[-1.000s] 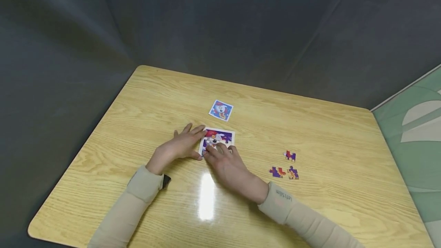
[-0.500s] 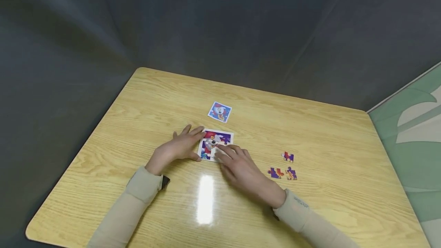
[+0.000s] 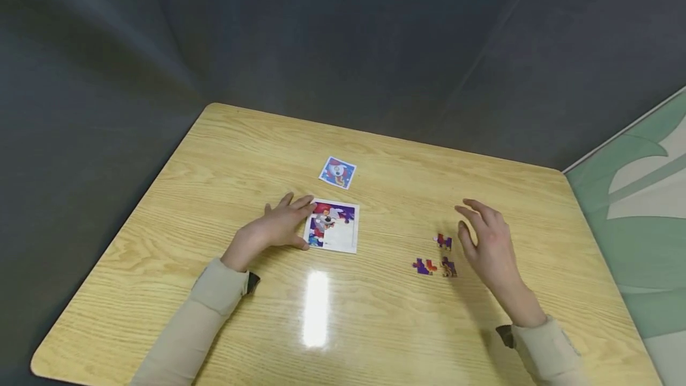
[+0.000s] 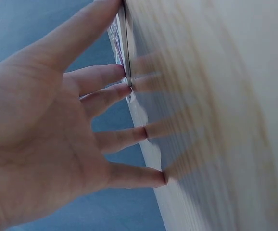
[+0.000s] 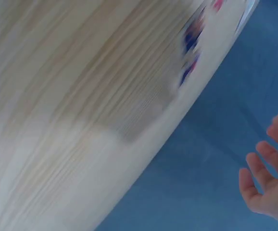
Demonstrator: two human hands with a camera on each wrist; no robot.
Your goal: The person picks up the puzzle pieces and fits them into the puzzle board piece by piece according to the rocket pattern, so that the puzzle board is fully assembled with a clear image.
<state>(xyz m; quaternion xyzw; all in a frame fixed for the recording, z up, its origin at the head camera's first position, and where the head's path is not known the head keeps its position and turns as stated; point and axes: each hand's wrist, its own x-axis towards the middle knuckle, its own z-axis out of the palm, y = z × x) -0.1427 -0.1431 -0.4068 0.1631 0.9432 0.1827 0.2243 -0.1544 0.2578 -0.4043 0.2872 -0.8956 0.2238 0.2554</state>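
Observation:
A square jigsaw tray (image 3: 340, 236) with a white border lies on the table, pieces filling its top and left side and bare white at the lower right. My left hand (image 3: 273, 232) rests at the tray's left edge, fingers spread, thumb at the lower corner. In the left wrist view, that hand's fingertips (image 4: 159, 178) touch the tabletop and the tray's side. My right hand (image 3: 489, 249) hovers above the table, fingers loosely bent, holding nothing. Close to its left lie three loose puzzle pieces: a red and purple one (image 3: 443, 242), a purple and orange one (image 3: 424, 266) and another (image 3: 448, 267).
A small picture card (image 3: 337, 173) of a white-faced character lies behind the tray. The wooden table (image 3: 257, 153) has a dark curtain (image 3: 343, 46) behind it. A green and white panel (image 3: 643, 207) stands at the right.
My right hand has left the tray and swung right to the loose pieces, lifting clear and uncovering the tray's lower right. My left hand keeps its place on the tray's edge.

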